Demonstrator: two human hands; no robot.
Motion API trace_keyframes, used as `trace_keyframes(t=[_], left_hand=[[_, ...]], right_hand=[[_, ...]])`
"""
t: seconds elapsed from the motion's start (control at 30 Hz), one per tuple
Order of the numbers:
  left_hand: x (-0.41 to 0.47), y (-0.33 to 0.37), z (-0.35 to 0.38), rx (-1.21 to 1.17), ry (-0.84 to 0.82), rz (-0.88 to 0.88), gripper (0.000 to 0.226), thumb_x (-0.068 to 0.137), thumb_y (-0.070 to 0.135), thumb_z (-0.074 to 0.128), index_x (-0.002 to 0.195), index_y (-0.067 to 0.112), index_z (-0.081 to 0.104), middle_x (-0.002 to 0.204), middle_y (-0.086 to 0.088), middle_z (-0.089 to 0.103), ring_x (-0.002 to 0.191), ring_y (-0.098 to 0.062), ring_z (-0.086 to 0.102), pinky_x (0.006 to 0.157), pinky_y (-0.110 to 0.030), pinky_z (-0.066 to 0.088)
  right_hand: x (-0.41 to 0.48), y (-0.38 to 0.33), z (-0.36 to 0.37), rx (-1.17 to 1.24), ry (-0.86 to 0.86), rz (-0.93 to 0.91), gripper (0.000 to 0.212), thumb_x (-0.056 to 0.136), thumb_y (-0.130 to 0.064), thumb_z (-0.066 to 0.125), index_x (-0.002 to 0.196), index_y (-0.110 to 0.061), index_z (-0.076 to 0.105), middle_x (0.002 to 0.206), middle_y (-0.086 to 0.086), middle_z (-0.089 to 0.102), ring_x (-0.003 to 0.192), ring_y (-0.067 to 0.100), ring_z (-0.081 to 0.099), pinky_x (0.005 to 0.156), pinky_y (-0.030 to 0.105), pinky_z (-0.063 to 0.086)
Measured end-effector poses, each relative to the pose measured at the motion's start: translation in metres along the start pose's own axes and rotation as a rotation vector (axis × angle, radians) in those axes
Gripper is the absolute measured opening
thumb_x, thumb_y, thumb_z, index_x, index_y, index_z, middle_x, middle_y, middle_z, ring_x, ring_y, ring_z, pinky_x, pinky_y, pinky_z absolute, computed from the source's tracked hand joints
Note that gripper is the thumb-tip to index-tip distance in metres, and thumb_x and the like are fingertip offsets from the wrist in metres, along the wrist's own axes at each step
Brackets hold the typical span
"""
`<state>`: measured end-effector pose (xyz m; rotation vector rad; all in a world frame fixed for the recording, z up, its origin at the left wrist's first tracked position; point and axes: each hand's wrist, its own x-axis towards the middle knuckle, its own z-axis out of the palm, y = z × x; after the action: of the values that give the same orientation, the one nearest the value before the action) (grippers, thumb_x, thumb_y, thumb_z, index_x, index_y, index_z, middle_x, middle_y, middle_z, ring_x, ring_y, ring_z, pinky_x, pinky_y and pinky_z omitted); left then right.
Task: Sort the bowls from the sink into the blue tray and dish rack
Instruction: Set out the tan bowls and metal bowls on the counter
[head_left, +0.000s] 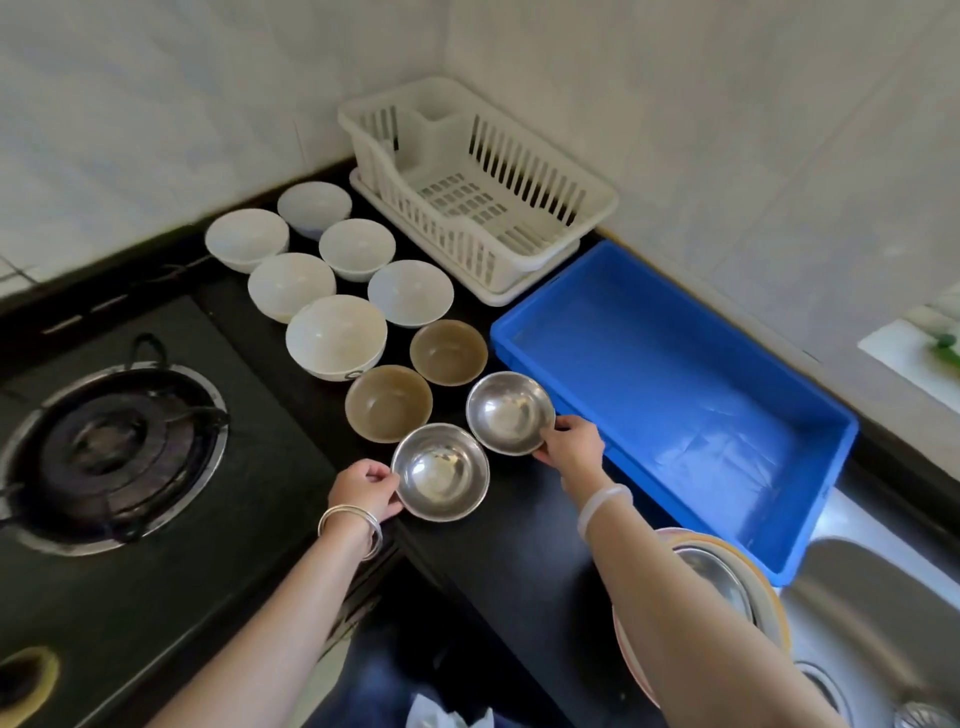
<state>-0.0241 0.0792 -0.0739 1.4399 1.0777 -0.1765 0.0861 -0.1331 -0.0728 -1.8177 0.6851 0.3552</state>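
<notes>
Left hand (363, 491), bangles at the wrist, pinches the rim of the nearer steel bowl (440, 470), thumb on top and fingers curled beneath. The bowl sits on the black bench (519, 545).

Behind it, upright and grouped by kind, stand six white bowls (291, 286) in a double row. Two brown bowls (388, 402) follow them toward the front.

The farther steel bowl (510, 412) lies just beside the nearer one. The right hand (569, 441) clamps its near-right rim in the same way. Whether either steel bowl is lifted clear of the bench cannot be told.

At the back corner stands the white dish rack (519, 171), with nothing in it. To its right the blue tray (675, 395) is also bare inside, and its near-left wall is close to the right hand.

Lower right, a stack of dishes (717, 566) topped by a steel vessel shows beside the steel sink (893, 613). The right forearm partly hides the stack.

Progress, as judged: ten bowls are out on the bench and grouped by material, but none has reached the tray or the rack. The sorting proper therefore appears not yet begun. The two steel bowls in hand are the likely first pieces, and the stack by the sink is left to deal with.
</notes>
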Motion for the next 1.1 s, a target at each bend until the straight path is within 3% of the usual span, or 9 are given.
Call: trace_keyframes(t=[0.23, 0.33, 0.5, 0.67, 0.87, 1.0, 1.1], left_hand=[[0.002, 0.003, 0.003, 0.001, -0.036, 0.005, 0.015, 0.084, -0.001, 0.058, 0.073, 0.009, 0.054, 0.077, -0.010, 0.059, 0.073, -0.020, 0.061, 0.070, -0.033, 0.056], [0.000, 0.004, 0.004, 0.001, -0.044, 0.016, 0.016, 0.084, -0.002, 0.057, 0.076, 0.011, 0.054, 0.086, -0.014, 0.062, 0.082, -0.026, 0.062, 0.069, -0.034, 0.055], [0.000, 0.007, 0.005, 0.005, -0.033, 0.021, 0.013, 0.084, -0.002, 0.057, 0.083, 0.011, 0.057, 0.094, -0.014, 0.063, 0.089, -0.027, 0.063, 0.066, -0.031, 0.054], [0.000, 0.007, 0.005, 0.031, -0.020, 0.039, 0.013, 0.084, -0.001, 0.058, 0.086, 0.012, 0.058, 0.095, -0.012, 0.063, 0.088, -0.027, 0.063, 0.070, -0.033, 0.054], [-0.005, 0.005, 0.004, 0.154, 0.005, 0.137, 0.015, 0.085, 0.004, 0.059, 0.096, 0.013, 0.064, 0.101, -0.010, 0.066, 0.085, -0.022, 0.063, 0.075, -0.032, 0.055], [-0.014, 0.010, 0.002, 0.354, 0.039, 0.241, 0.030, 0.086, 0.011, 0.058, 0.116, 0.011, 0.062, 0.116, -0.007, 0.067, 0.107, -0.025, 0.062, 0.096, -0.037, 0.049], [-0.026, 0.016, 0.004, 0.454, 0.075, 0.324, 0.034, 0.087, 0.011, 0.056, 0.121, 0.012, 0.060, 0.122, -0.005, 0.065, 0.113, -0.024, 0.060, 0.095, -0.034, 0.045]], right_hand=[[0.005, 0.001, 0.006, 0.035, -0.022, 0.026, 0.020, 0.087, -0.004, 0.060, 0.078, -0.021, 0.053, 0.081, -0.001, 0.057, 0.081, 0.020, 0.063, 0.048, 0.019, 0.051], [0.007, 0.002, 0.007, 0.050, -0.033, 0.042, 0.013, 0.088, -0.006, 0.061, 0.092, -0.017, 0.054, 0.083, -0.003, 0.055, 0.078, 0.015, 0.061, 0.049, 0.018, 0.051], [0.008, 0.002, 0.007, 0.064, -0.072, 0.053, 0.027, 0.089, -0.009, 0.061, 0.116, -0.008, 0.057, 0.089, 0.000, 0.056, 0.087, 0.020, 0.063, 0.054, 0.020, 0.053], [0.004, 0.001, 0.005, 0.032, -0.113, 0.073, 0.036, 0.093, -0.018, 0.058, 0.127, -0.010, 0.051, 0.091, 0.004, 0.063, 0.079, 0.020, 0.068, 0.059, 0.025, 0.055], [-0.005, 0.000, -0.006, -0.051, -0.135, 0.040, 0.029, 0.095, -0.026, 0.051, 0.122, -0.014, 0.054, 0.096, 0.003, 0.065, 0.077, 0.017, 0.068, 0.060, 0.024, 0.053], [-0.019, 0.000, -0.022, -0.201, -0.079, -0.109, 0.027, 0.094, -0.028, 0.047, 0.115, -0.015, 0.059, 0.089, -0.003, 0.064, 0.075, 0.015, 0.067, 0.071, 0.032, 0.055], [-0.037, 0.003, -0.044, -0.294, 0.005, -0.266, 0.025, 0.093, -0.028, 0.046, 0.108, -0.018, 0.062, 0.088, -0.004, 0.066, 0.082, 0.021, 0.067, 0.079, 0.036, 0.052]])
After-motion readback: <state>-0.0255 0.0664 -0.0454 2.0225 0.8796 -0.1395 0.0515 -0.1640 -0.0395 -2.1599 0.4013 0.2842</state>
